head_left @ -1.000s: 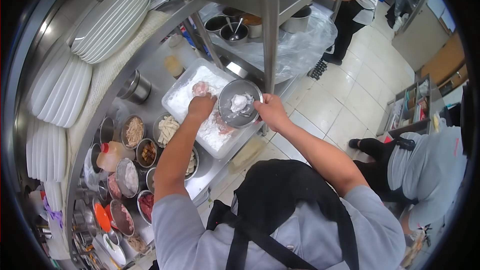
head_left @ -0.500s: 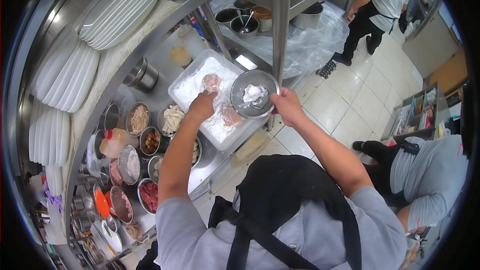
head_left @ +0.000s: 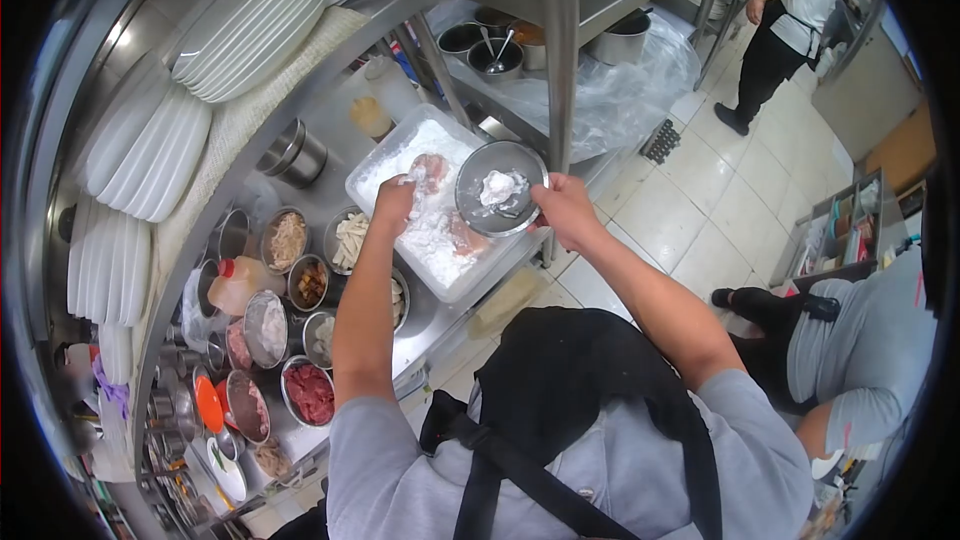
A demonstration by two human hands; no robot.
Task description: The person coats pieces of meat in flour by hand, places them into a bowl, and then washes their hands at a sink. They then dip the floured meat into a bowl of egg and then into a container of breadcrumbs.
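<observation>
A translucent plastic tub [head_left: 437, 287] of white powder [head_left: 420, 222] sits on the steel counter. Two pale pink pieces of meat [head_left: 465, 236] lie in the powder, partly coated. My left hand [head_left: 395, 202] is over the tub's left side beside the upper piece; its fingers are curled and dusted white, and what they hold, if anything, is hidden. With my right hand [head_left: 567, 212] I grip the rim of a round metal bowl [head_left: 502, 157] above the tub's right edge. Inside that bowl is a clump of white powder [head_left: 500, 188].
Several metal containers of ingredients, including red meat [head_left: 308, 392], crowd the counter at left. Stacked white plates [head_left: 250, 30] stand on the upper shelf. A steel post [head_left: 560, 70] rises just behind the bowl. Co-workers [head_left: 790, 20] stand at upper right and lower right [head_left: 860, 330].
My left hand has drawn back from the meat, its fingers now curled and whiter. The bowl stays in my right hand, still over the tub. The far co-worker has stepped to the right.
</observation>
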